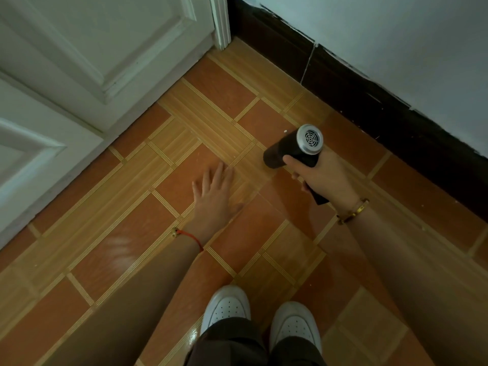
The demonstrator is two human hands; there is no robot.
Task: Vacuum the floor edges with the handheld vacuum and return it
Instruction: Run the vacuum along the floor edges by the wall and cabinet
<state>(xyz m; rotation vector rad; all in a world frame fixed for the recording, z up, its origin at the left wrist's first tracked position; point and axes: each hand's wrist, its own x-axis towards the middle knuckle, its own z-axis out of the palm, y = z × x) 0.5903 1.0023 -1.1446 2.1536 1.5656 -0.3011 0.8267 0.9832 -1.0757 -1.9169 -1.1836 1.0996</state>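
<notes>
A black handheld vacuum point(290, 146) with a silver vented rear cap is in my right hand point(324, 178), which grips its handle. Its dark nozzle end points left and down at the orange tiled floor point(126, 247), a little way out from the dark baseboard point(369, 101). My left hand point(214, 196) hovers over the floor to the left of the vacuum, fingers spread and holding nothing. A red string bracelet is on the left wrist, a gold bangle on the right.
A white panelled door point(92, 62) fills the upper left, its frame point(221, 22) meeting the baseboard at the corner. A pale wall point(396, 35) rises above the baseboard at right. My two white shoes point(258, 315) stand at the bottom centre.
</notes>
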